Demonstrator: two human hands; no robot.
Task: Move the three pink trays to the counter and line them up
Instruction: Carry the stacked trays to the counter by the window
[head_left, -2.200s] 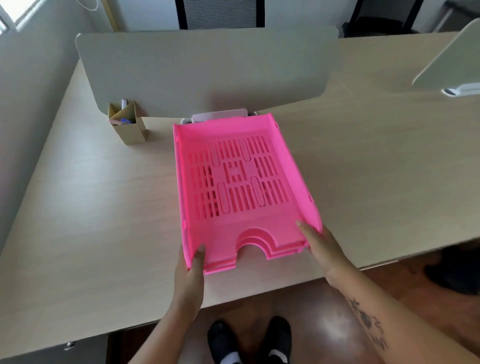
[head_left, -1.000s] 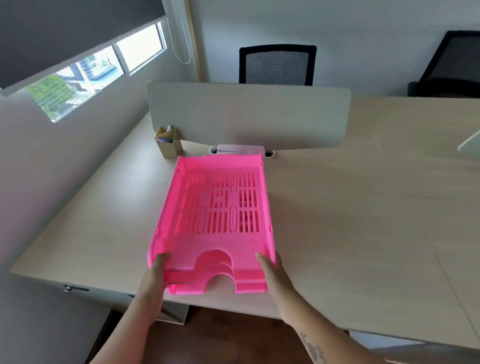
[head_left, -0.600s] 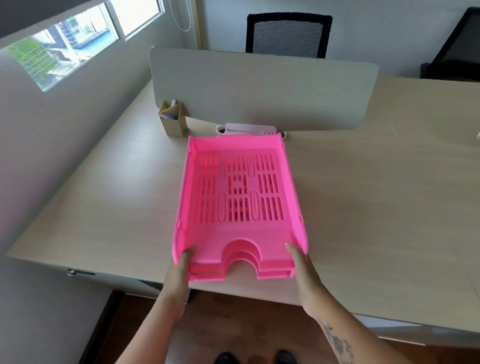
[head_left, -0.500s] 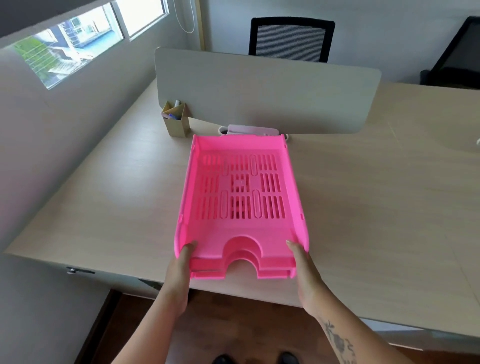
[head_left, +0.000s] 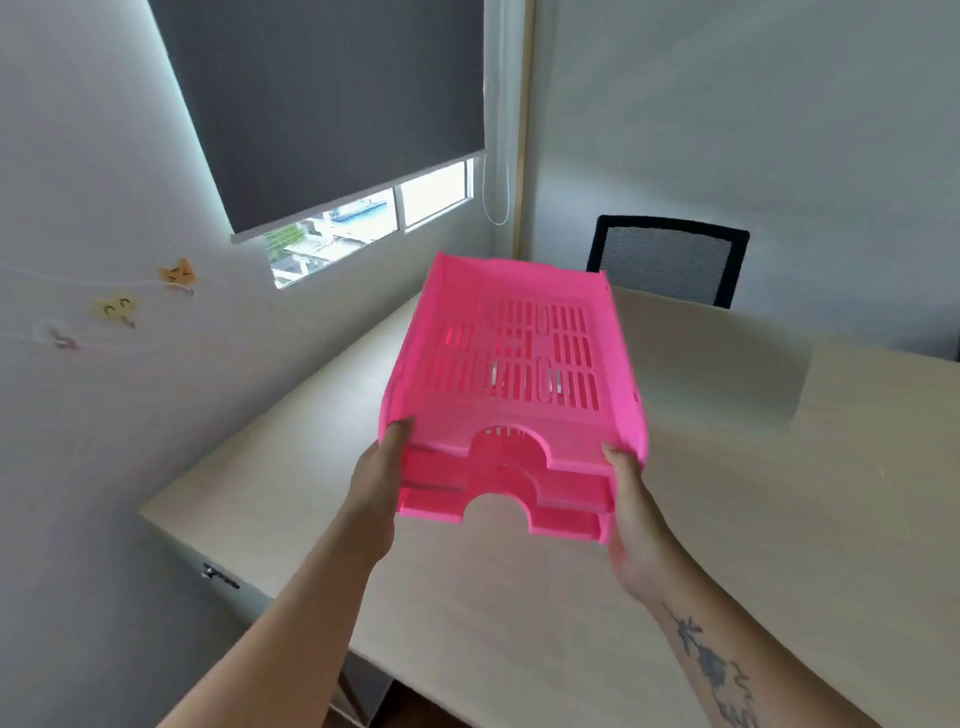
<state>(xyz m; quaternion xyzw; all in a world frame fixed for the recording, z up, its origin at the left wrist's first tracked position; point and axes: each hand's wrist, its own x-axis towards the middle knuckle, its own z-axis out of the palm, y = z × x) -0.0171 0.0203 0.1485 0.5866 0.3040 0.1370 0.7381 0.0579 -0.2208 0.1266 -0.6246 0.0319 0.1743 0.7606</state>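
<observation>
1. Lifted now: the trays (head_left: 511, 384), which sat flat on the desk (head_left: 727, 519) half a second ago, hang in the air above it, and my view has swung up toward the window (head_left: 363, 223).
2. My left hand (head_left: 376, 483) clamps the near left corner of the stack, thumb on the top rim; my right hand (head_left: 631, 512) clamps the near right corner the same way.
3. Three nested front lips show between my hands, so I judge all three trays are in this one grip.
4. Their long axis runs straight away from me, the far end tipped up toward the chair (head_left: 670, 265).
5. Both hands sit at the near short edge, so the weight hangs out ahead of the grip; neither hand is nearer.
6. No counter is in view, so I likely have to turn while keeping the stack from sliding apart.
</observation>
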